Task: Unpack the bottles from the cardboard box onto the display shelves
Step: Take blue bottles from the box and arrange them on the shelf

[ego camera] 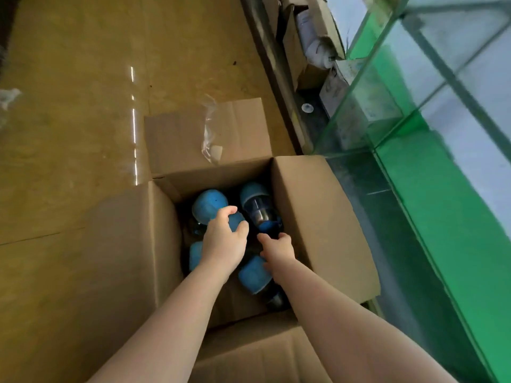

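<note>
A glossy yellow-brown floor (69, 134) fills the left of the view, streaked with a bright line of reflected light. Along the right stands a glass display shelf unit with green-edged panes (414, 120), its panels running off the upper and lower right of the frame. Behind it, at the top, sit other brown cardboard cartons (298, 51), one holding a pale wrapped item that is too blurred to make out.

On the floor beside the glass unit rests an open brown cardboard box (318, 217), its four flaps folded outward. A crumpled strip of clear packing tape (210, 134) clings to the far flap.

Inside the box lie several bottles with rounded blue caps and dark clear bodies. One blue-capped bottle at the far left (208, 207) is gripped by the left hand (224, 241), whose fingers and thumb curl over its blue top. A second bottle at the far right (258, 208) lies with its cap pointing away and a metallic band showing round its middle; the right hand (278, 248) reaches to its near end, fingers curled about something dark there, though exactly what it holds cannot be told. Two more blue caps (254, 276) show beneath the forearms, near the box's front wall.
</note>
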The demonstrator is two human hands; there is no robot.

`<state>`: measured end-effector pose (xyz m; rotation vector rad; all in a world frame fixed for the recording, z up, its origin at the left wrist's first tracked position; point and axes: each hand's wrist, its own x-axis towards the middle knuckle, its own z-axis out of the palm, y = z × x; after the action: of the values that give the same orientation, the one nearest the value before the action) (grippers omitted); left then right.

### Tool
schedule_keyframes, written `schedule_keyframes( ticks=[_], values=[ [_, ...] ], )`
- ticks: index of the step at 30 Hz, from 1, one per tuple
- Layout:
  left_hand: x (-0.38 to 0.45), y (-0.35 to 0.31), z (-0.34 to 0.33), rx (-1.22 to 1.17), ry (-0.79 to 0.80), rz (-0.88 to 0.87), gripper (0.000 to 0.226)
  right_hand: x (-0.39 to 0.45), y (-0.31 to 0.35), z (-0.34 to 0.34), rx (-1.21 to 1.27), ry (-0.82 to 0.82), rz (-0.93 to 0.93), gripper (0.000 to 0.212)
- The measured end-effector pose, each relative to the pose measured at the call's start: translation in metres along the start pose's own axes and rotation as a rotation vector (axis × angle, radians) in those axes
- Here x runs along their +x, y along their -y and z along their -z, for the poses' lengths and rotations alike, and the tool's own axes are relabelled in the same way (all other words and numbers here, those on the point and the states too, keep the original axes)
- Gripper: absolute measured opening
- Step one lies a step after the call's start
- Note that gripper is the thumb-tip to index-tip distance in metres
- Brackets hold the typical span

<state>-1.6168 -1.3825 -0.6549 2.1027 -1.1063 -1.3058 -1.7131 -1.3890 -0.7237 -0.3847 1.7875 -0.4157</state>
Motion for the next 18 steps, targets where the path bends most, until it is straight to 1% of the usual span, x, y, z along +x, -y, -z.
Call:
schedule_keyframes(
  ticks=[4,7,9,12,14,18],
  values=[
    [0.039,0.049,-0.018,-0.032,-0.044,-0.003,0.042,0.057,-0.017,-0.020,0.281,-0.018,-0.042,0.073],
    [0.057,0.067,-0.026,-0.045,-0.077,-0.009,0.043,0.082,-0.013,-0.030,0.433,0.005,-0.047,0.074],
    [0.063,0.068,-0.028,-0.034,-0.061,-0.027,0.043,0.092,-0.007,-0.031,0.498,0.045,-0.057,0.072],
    [0.070,0.059,-0.026,-0.015,-0.060,-0.106,0.042,0.099,0.003,-0.028,0.584,0.109,-0.090,0.065],
    [0.073,0.051,-0.026,-0.019,-0.061,-0.138,0.042,0.102,0.008,-0.027,0.661,0.109,-0.135,0.065],
    [0.078,0.043,-0.026,-0.069,-0.052,-0.143,0.041,0.108,0.010,-0.028,0.791,0.110,-0.214,0.072]
  ],
)
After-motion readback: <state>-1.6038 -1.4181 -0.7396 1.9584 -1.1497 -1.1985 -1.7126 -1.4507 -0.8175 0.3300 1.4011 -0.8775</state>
